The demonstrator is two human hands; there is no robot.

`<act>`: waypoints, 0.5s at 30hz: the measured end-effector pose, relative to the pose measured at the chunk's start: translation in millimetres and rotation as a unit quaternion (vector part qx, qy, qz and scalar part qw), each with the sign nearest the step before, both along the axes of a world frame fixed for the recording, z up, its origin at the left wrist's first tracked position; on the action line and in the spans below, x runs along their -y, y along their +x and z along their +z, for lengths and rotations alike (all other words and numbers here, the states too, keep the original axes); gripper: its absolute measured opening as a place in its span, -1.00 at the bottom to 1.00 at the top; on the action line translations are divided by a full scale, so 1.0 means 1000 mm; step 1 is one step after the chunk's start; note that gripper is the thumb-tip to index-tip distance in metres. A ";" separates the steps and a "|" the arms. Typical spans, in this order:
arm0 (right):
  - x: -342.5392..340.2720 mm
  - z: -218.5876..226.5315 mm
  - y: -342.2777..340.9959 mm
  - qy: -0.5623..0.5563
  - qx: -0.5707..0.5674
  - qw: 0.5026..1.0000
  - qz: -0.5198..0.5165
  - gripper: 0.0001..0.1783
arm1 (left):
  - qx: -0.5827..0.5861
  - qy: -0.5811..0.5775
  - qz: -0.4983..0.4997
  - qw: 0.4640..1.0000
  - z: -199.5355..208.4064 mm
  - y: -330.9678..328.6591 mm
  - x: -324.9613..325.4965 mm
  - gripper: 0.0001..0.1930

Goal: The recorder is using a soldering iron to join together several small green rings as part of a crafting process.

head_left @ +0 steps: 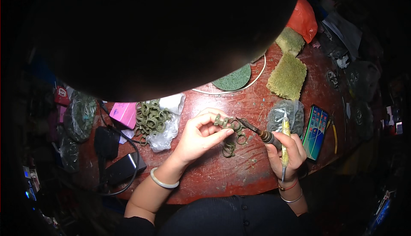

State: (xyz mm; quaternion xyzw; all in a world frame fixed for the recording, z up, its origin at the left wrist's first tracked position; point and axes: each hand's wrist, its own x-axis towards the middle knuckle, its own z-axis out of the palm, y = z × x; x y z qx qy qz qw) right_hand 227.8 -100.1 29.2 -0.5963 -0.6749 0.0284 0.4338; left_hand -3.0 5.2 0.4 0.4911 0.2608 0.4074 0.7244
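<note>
My left hand (pixel 195 138) is closed, pinching a small green ring (pixel 221 120) between thumb and fingers above the table. My right hand (pixel 289 153) holds a soldering-iron-like tool (pixel 266 136) with a dark handle and a thin dark tip. That tip reaches left, close to the pinched ring; whether they touch I cannot tell. Also in the right hand, standing roughly upright, is a thin pointed tool (pixel 285 126) with a yellow-wrapped grip. Several loose green rings (pixel 229 150) lie just below the left fingertips. Left of that hand is a heap of similar rings (pixel 150 119) on clear plastic.
A large dark shape (pixel 162 34) blocks the upper view. On the red table (pixel 201 189) are a pink box (pixel 123 113), black adapter (pixel 125 168) with cable, green disc (pixel 233 78), yellow-green sponges (pixel 287 76), a bag of dark rings (pixel 277 112) and a lit phone (pixel 315 133).
</note>
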 end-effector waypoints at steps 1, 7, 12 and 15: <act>0.000 0.000 0.000 0.000 0.000 1.000 0.000 -0.66 | -0.001 0.012 0.002 1.000 0.001 0.000 -0.001 -0.84; 0.000 0.000 0.001 0.002 0.005 1.000 0.005 -0.66 | -0.083 0.163 0.045 0.982 0.002 0.000 -0.002 -0.82; 0.000 -0.001 0.001 0.003 0.005 1.000 0.004 -0.66 | -0.209 0.303 0.100 0.924 0.006 0.002 0.001 -0.81; 0.000 0.000 0.000 -0.002 0.003 1.000 0.003 -0.67 | -0.232 0.290 0.113 0.922 0.006 0.002 0.003 -0.79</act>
